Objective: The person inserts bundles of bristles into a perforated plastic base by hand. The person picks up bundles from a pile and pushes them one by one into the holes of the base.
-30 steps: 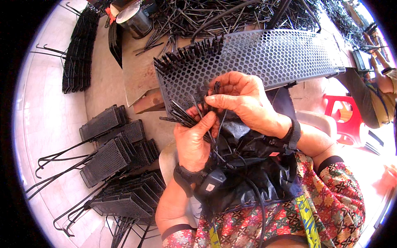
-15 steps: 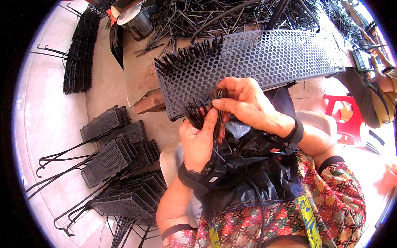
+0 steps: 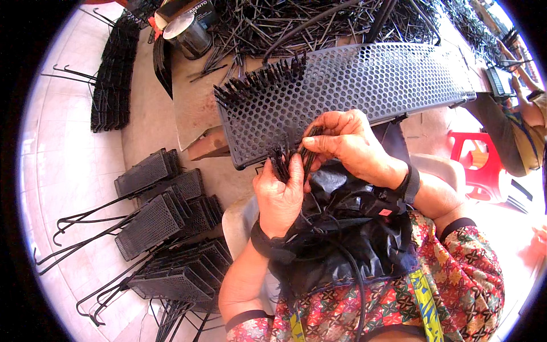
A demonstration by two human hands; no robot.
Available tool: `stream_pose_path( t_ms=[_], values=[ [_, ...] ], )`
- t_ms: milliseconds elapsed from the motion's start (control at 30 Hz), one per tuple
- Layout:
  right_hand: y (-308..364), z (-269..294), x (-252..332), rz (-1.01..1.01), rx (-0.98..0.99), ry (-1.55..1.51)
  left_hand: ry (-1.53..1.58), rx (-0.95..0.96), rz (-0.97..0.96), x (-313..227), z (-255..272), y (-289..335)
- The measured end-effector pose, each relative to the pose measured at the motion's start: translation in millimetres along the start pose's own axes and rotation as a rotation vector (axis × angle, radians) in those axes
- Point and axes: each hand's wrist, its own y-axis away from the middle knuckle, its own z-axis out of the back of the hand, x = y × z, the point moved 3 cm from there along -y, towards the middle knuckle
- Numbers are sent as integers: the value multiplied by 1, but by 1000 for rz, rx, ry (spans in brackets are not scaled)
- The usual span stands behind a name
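My left hand [image 3: 279,194] is closed around a bunch of thin black sticks [image 3: 279,162], their tips poking up past the fingers. Close against it, my right hand [image 3: 342,142] pinches several more of these dark sticks between thumb and fingers. Both hands are just off the near edge of a long grey perforated panel [image 3: 364,80]. Rows of short black sticks [image 3: 262,80] stand upright in the holes at the panel's far left part. What lies inside the left palm is hidden.
A large heap of loose black sticks [image 3: 319,25] covers the table behind the panel. A metal can [image 3: 188,35] stands at the back left. Stacked black perforated panels with long hooked rods [image 3: 151,228] lie on the left floor. A red stool [image 3: 478,165] and another person's arm [image 3: 530,108] are at right.
My left hand has shifted slightly to the right, and its sticks are now bunched closer together. The right hand stays almost in place, still pinching sticks.
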Motion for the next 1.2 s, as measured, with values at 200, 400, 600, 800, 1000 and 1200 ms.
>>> stream_pose_path(
  t_ms=[200,400,600,800,1000,1200],
  values=[
    [-2,9,15,246,-144,139,380,-131,323,-1,7,-6],
    [-42,37,54,552,-223,113,557,-54,302,4,8,-8],
    [-50,43,47,659,-263,185,628,-12,353,9,10,-8],
    [-54,34,48,787,-288,323,567,-48,370,10,11,-7],
    [-54,28,50,863,-295,521,558,-19,350,9,12,-9],
    [-54,26,50,906,-278,576,558,0,365,8,13,-10]
  ],
)
